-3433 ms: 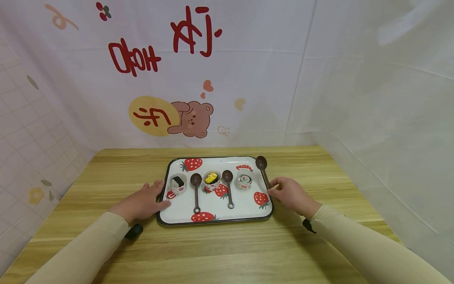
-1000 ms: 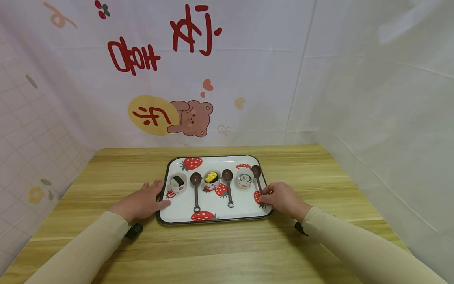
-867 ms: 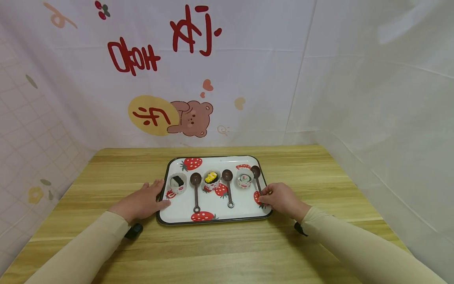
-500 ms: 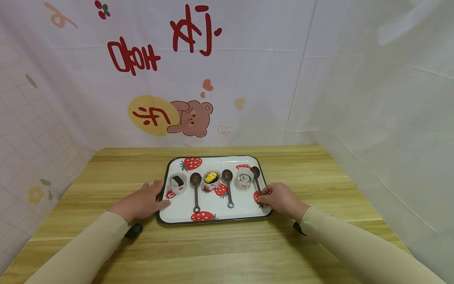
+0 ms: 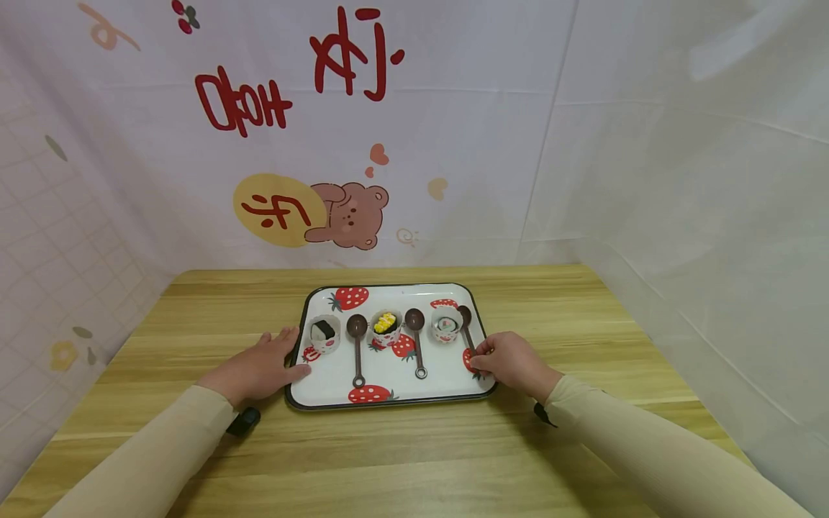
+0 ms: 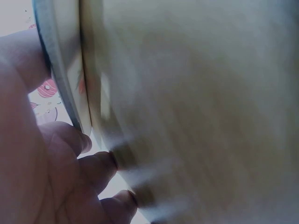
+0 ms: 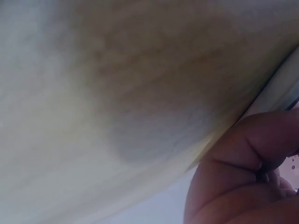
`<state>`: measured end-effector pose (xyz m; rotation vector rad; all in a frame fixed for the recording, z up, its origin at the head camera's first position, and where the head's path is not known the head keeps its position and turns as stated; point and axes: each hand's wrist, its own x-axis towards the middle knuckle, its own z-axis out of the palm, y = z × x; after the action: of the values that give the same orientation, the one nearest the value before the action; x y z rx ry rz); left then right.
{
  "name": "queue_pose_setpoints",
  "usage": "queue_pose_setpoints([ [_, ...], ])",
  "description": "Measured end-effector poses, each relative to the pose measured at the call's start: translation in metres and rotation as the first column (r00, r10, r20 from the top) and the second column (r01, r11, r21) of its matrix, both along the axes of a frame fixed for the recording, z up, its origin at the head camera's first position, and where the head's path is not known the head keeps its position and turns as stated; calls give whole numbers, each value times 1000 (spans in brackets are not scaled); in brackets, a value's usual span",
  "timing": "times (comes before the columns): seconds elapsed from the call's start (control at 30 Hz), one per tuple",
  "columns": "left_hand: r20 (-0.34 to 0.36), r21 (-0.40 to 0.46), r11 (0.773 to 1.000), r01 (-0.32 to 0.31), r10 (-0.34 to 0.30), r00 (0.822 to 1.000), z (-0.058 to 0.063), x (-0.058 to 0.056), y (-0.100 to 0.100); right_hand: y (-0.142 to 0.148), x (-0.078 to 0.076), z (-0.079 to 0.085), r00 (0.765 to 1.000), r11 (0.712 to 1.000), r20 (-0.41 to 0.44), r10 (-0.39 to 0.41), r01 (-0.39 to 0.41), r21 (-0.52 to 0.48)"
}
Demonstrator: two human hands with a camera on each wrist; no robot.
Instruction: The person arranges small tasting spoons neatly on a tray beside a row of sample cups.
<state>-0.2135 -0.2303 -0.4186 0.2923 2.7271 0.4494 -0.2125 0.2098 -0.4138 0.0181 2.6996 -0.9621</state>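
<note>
My right hand (image 5: pixel 518 363) pinches the handle end of a dark brown round-bowled spoon (image 5: pixel 468 331) at the right side of a strawberry-print tray (image 5: pixel 430 387). The spoon's bowl lies close beside a paper cup (image 5: pixel 447 334) with a sushi-roll piece in it. My left hand (image 5: pixel 262 365) rests at the tray's left edge, thumb over the rim and fingers stretched along its outside. In the left wrist view, the thumb (image 6: pixel 23 58) crosses the tray rim (image 6: pixel 63 86). The right wrist view shows curled fingers (image 7: pixel 247 163) beside the tray; the spoon is hidden there.
Two more brown spoons, one left (image 5: pixel 358 352) and one in the middle (image 5: pixel 418 347), lie on the tray. Between them stands a cup (image 5: pixel 387 338) with yellow-topped sushi; a cup (image 5: pixel 327 345) with a rice ball stands at left. Wooden table (image 5: pixel 388 460) surrounds the tray; a printed cloth (image 5: pixel 466 129) hangs behind.
The right hand has brought the spoon leftward from over the tray's right rim to beside the right cup, then shifted it slightly toward me. My left hand has stayed in place.
</note>
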Motion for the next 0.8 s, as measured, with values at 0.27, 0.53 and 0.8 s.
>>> queue_pose_setpoints([
  [0.27, 2, 3, 1000, -1, 1, 1000, 0, 0, -1, -2, 1, 2, 1000, 1000, -10, 10, -10, 11],
  [0.53, 3, 1, 1000, -8, 8, 1000, 0, 0, 0, -3, 0, 2, 1000, 999, -13, 23, -23, 45],
  [0.8, 7, 5, 1000, -9, 9, 1000, 0, 0, -1, -4, -1, 2, 998, 996, -33, 53, -50, 76],
])
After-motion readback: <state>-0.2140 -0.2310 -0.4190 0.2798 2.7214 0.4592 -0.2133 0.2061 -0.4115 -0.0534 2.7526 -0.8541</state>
